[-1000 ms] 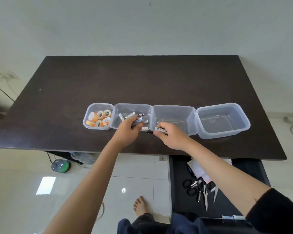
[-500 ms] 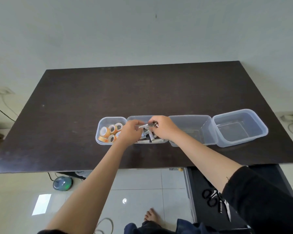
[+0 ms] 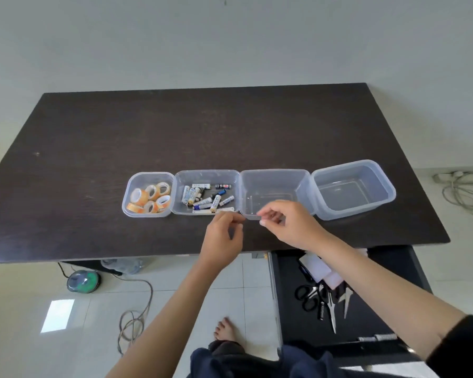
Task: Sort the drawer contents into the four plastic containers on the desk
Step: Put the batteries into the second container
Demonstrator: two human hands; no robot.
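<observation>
Four clear plastic containers stand in a row near the front edge of the dark desk [image 3: 93,137], each touching its neighbour. The far-left container [image 3: 130,186] holds orange-and-white tape rolls [image 3: 150,198]; the second container [image 3: 178,186] holds a loose heap of batteries [image 3: 206,199]; the third container [image 3: 302,184] and the far-right container [image 3: 388,186] appear empty. The left hand [image 3: 223,238] hovers just in front of the battery container, fingers loosely curled and apparently holding nothing. The right hand [image 3: 290,225] hovers at the near rim of the third container, thumb and forefinger close together; whether they pinch anything cannot be told. Below the desk at right, the open drawer [image 3: 290,317] holds the unsorted items: black-handled scissors [image 3: 307,297], white paper or cards [image 3: 316,266], and small dark objects too indistinct to name.

Handling, as a judgement: the scissors are rigid, moderately heavy and pointed, best lifted by the handle loops with blades shut. The paper is light and limp, and is best taken as a stack by one edge. Batteries are smooth and roll readily.

Battery labels are visible, but no writing is legible.
</observation>
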